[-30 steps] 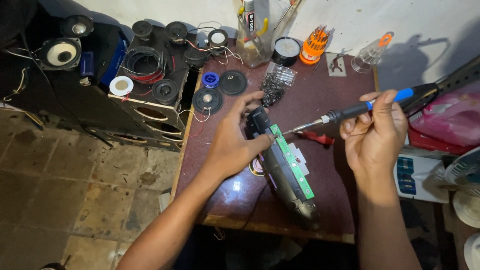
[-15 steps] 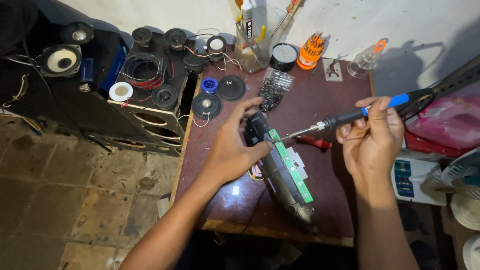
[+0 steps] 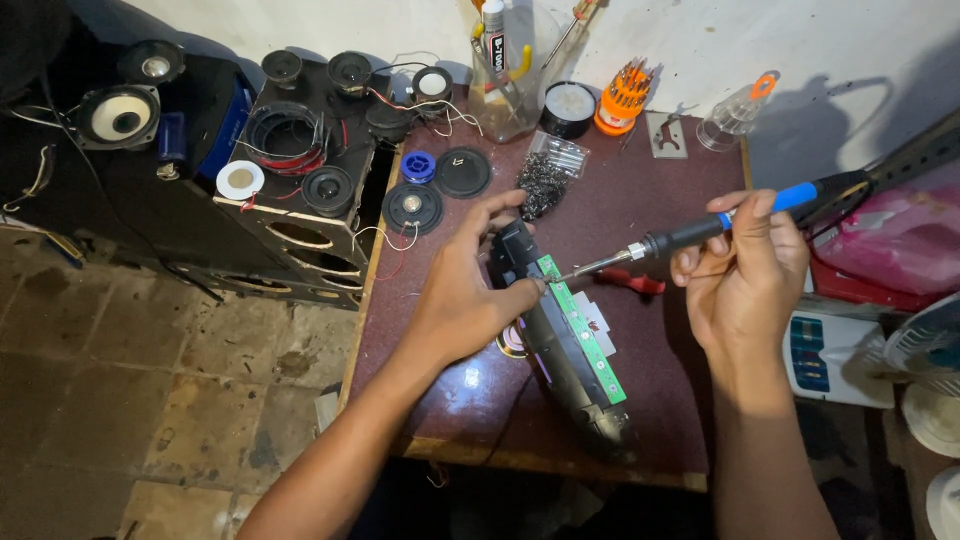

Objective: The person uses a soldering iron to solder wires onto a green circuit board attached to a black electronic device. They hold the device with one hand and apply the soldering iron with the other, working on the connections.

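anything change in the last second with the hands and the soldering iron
Hardly anything. The right hand keeps its hold on the soldering iron, whose tip stays at the top end of the green circuit board. The left hand still steadies the black device on the table.

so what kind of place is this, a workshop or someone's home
Most likely a small electronics repair bench. The right hand holds a soldering iron to a green circuit board, loose speaker drivers lie about, and a screwdriver set stands behind.
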